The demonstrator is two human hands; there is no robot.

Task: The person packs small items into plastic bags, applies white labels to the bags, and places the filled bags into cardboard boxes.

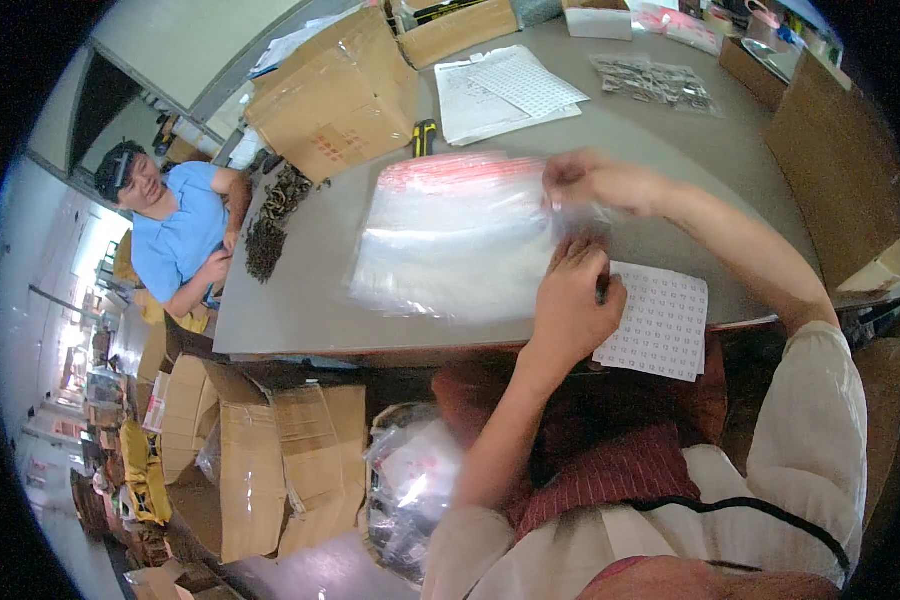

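Observation:
A stack of clear plastic bags with red upper edges lies spread on the grey table. At its right edge a small clear bag, darkish and blurred, is between my hands. My right hand is closed in a pinch at the bag's top, slightly smeared by motion. My left hand is closed at its lower edge, fingers curled and partly hidden. Beside my left hand, a white sheet of small printed labels overhangs the near table edge.
Cardboard boxes stand at the back left and right. A yellow-black cutter, paper sheets and a bag of metal parts lie behind. Dark small parts are heaped left, near a person in blue. Open cartons stand below.

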